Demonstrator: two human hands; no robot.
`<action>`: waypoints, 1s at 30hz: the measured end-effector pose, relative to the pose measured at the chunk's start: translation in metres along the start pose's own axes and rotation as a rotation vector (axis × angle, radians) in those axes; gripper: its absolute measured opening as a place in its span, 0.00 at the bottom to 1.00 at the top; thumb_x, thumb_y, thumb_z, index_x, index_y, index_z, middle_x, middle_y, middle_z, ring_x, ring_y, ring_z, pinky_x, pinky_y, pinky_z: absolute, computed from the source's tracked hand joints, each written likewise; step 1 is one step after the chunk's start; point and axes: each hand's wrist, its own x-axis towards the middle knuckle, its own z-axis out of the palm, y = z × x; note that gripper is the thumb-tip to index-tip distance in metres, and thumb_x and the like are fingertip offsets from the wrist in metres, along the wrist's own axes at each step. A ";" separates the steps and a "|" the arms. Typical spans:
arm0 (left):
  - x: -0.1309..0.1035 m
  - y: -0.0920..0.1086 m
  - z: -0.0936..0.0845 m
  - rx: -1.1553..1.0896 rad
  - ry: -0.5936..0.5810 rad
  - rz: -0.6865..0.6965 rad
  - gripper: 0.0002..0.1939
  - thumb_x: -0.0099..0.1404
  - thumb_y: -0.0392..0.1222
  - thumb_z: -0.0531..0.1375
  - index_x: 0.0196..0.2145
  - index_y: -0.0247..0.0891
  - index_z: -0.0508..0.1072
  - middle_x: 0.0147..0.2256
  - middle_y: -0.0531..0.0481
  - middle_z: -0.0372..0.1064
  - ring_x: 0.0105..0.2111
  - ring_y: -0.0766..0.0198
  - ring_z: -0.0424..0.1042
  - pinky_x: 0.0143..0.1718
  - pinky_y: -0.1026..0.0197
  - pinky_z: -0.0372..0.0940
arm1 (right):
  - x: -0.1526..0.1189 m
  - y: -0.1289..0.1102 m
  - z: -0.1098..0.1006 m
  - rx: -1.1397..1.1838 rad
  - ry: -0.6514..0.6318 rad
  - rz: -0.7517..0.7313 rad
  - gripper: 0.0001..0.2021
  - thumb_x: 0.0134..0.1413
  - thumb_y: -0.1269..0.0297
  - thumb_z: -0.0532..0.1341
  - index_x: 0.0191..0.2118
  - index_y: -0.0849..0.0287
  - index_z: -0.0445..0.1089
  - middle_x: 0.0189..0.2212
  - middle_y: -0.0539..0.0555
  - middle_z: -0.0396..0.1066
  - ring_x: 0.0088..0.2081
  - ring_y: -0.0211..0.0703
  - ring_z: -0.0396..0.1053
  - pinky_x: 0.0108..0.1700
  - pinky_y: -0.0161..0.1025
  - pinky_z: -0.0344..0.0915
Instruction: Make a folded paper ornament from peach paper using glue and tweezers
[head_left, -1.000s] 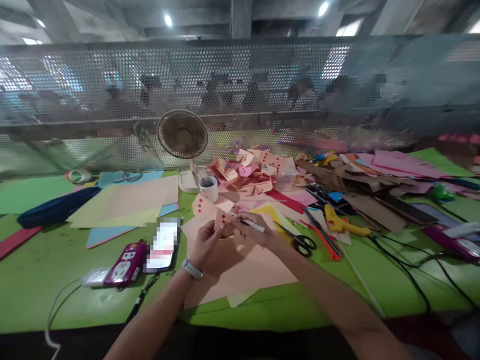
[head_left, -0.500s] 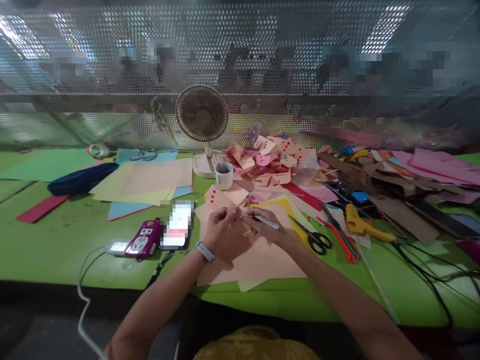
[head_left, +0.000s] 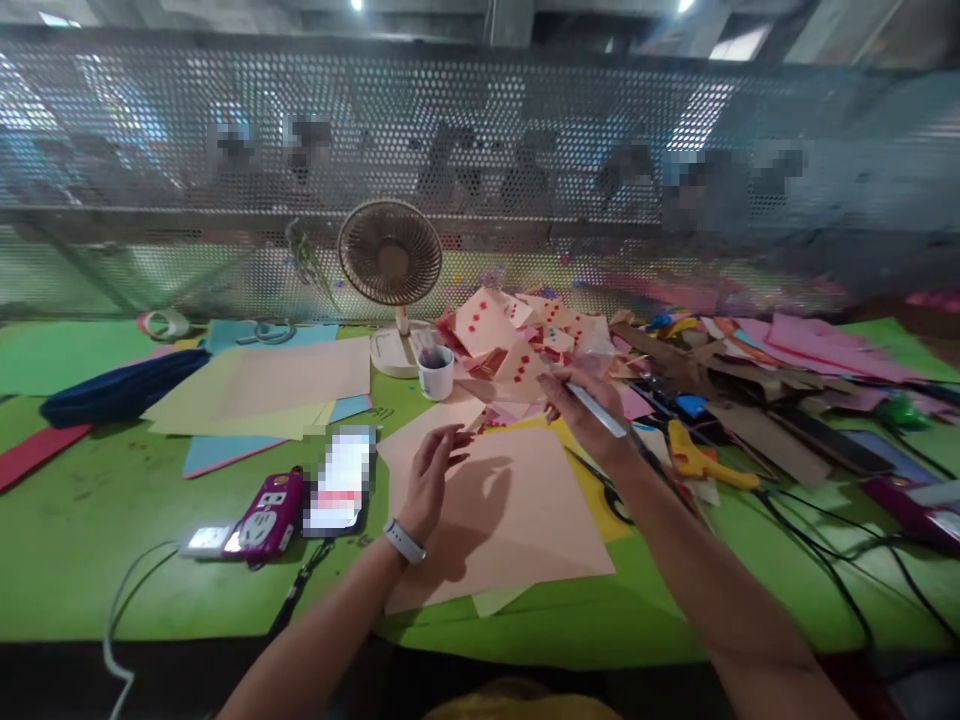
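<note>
Presently, left hand (head_left: pixel 431 475) hovering over peach sheets (head_left: pixel 532 520), fingers loosely curling, half open, holding nothing; pale wristband (head_left: pixel 405 541) circling wrist. Right hand (head_left: pixel 606 396) reaching farther forward, forearm slanting in; fingers gripping slim silver tool (head_left: pixel 598 410), tips adjoining red-dotted card (head_left: pixel 523 370); whether pinching card, cannot tell. Card showing before paper pile (head_left: pixel 570 320), right of white cup (head_left: pixel 436 380). Phone (head_left: pixel 341 480) lying on green counter (head_left: pixel 187 600), screen writing blurring past legibility. Purple device (head_left: pixel 270 515) adjoining, markings too small for reading.

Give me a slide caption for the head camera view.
Slim pale tool in the right hand, left hand open over peach paper.
</note>
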 end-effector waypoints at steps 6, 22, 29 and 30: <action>0.002 -0.004 0.000 0.042 0.000 -0.009 0.18 0.65 0.54 0.58 0.45 0.38 0.72 0.44 0.42 0.74 0.46 0.57 0.73 0.47 0.55 0.67 | 0.079 0.008 -0.014 -0.380 0.185 -0.269 0.18 0.61 0.47 0.54 0.33 0.57 0.70 0.26 0.51 0.70 0.30 0.42 0.68 0.35 0.36 0.62; 0.010 -0.004 -0.005 0.103 0.021 0.026 0.18 0.63 0.53 0.61 0.44 0.37 0.72 0.39 0.44 0.75 0.40 0.60 0.75 0.40 0.58 0.69 | 0.093 0.073 -0.013 -0.666 -0.119 -0.309 0.21 0.63 0.58 0.50 0.54 0.63 0.69 0.42 0.61 0.76 0.39 0.49 0.72 0.43 0.42 0.64; 0.017 -0.012 -0.010 0.118 0.026 0.058 0.19 0.64 0.54 0.60 0.47 0.38 0.71 0.37 0.45 0.75 0.36 0.63 0.75 0.39 0.60 0.69 | -0.001 0.095 -0.058 -0.719 -0.410 -0.218 0.20 0.62 0.63 0.50 0.55 0.58 0.70 0.44 0.59 0.75 0.43 0.50 0.72 0.43 0.42 0.65; 0.018 -0.012 -0.011 0.135 0.021 0.064 0.20 0.64 0.54 0.59 0.47 0.38 0.71 0.37 0.45 0.76 0.36 0.62 0.76 0.39 0.60 0.69 | -0.010 0.100 -0.062 -0.719 -0.409 -0.178 0.19 0.62 0.63 0.50 0.54 0.57 0.71 0.44 0.59 0.76 0.43 0.50 0.72 0.44 0.42 0.65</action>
